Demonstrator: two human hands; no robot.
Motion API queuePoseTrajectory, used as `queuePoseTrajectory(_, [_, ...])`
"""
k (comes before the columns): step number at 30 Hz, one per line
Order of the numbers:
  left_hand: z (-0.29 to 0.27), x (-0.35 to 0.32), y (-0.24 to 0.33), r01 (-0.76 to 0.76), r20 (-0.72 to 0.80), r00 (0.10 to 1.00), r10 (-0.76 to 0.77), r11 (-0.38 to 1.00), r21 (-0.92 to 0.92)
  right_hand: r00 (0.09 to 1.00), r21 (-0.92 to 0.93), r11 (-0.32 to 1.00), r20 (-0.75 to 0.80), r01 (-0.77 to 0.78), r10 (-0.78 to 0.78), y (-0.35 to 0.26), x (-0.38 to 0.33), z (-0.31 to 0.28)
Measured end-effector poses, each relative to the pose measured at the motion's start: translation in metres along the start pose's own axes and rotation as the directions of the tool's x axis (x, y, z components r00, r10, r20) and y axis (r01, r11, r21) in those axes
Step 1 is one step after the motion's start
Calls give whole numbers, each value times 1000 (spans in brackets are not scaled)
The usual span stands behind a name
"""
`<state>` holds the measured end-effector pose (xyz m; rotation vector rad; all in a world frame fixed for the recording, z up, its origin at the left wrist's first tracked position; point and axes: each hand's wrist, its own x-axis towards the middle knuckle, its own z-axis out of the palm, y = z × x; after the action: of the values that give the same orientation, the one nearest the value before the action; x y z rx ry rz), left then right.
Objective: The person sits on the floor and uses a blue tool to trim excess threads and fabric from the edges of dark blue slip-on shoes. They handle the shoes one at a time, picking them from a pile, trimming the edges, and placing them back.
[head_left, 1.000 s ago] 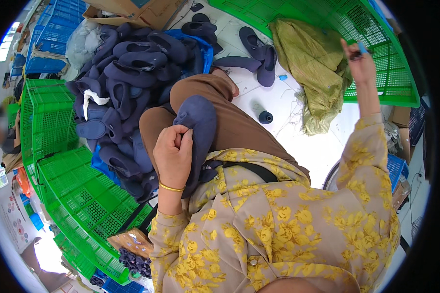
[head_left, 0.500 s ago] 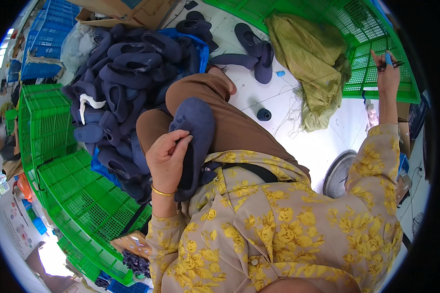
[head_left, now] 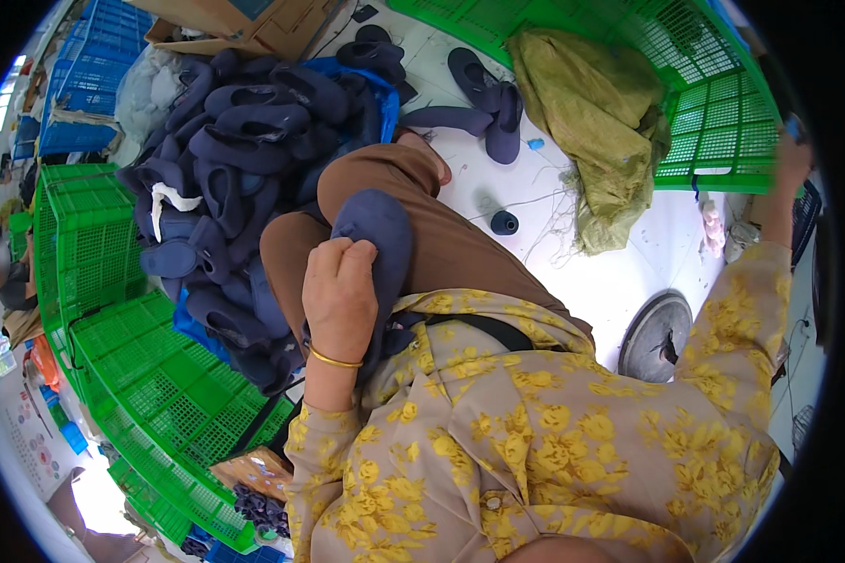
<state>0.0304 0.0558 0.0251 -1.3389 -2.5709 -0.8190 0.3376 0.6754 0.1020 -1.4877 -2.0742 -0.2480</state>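
My left hand (head_left: 340, 298) is closed on a navy fabric slipper (head_left: 382, 220) that lies over my lap, its toe pointing away from me. The fingers press together at the slipper's opening and cover part of it. Far out to the right, my right hand (head_left: 792, 159) is raised beside the end of a green crate, with a blue covering on one finger. Motion smears that hand, so its fingers and anything in them cannot be made out. A big heap of similar navy slippers (head_left: 253, 122) lies to the left of my knees.
Green plastic crates (head_left: 160, 366) stand at left, and another green crate (head_left: 714, 131) at far right. An olive sack (head_left: 587, 122), loose slippers (head_left: 504, 122), a dark thread spool (head_left: 504, 222) and a round grey disc (head_left: 652, 333) are on the white floor. A cardboard box (head_left: 272, 28) stands behind the heap.
My right hand has swung further right and slightly down, toward the picture's rim. The left hand has turned and shifted slightly right, its knuckles now upward, still gripping the slipper.
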Motion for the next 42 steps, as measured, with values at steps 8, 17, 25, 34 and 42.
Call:
queuePoseTrajectory(8, [-9, -8, -8, 446, 161, 895, -416, 812, -376, 403, 782, 607, 515, 141, -757, -279, -274, -35])
queuePoseTrajectory(17, [-8, -14, -14, 650, 394, 751, -530, 486, -585, 70, 830, 122, 100, 545, -993, -370, -361, -61])
queuePoseTrajectory(25, [-2, -18, -13, 611, 339, 771, -539, 474, -634, 68, 776, 125, 106, 618, -992, -373, -367, -61])
queuePoseTrajectory(34, [-23, -21, -13, 614, 315, 738, -597, 399, -681, 227, 879, 289, 214, 379, -950, -364, -367, -52])
queuePoseTrajectory(42, [-38, -38, -20, 387, 159, 912, -378, 922, -25, 219, 994, 90, 101, -56, -971, -384, -370, -54])
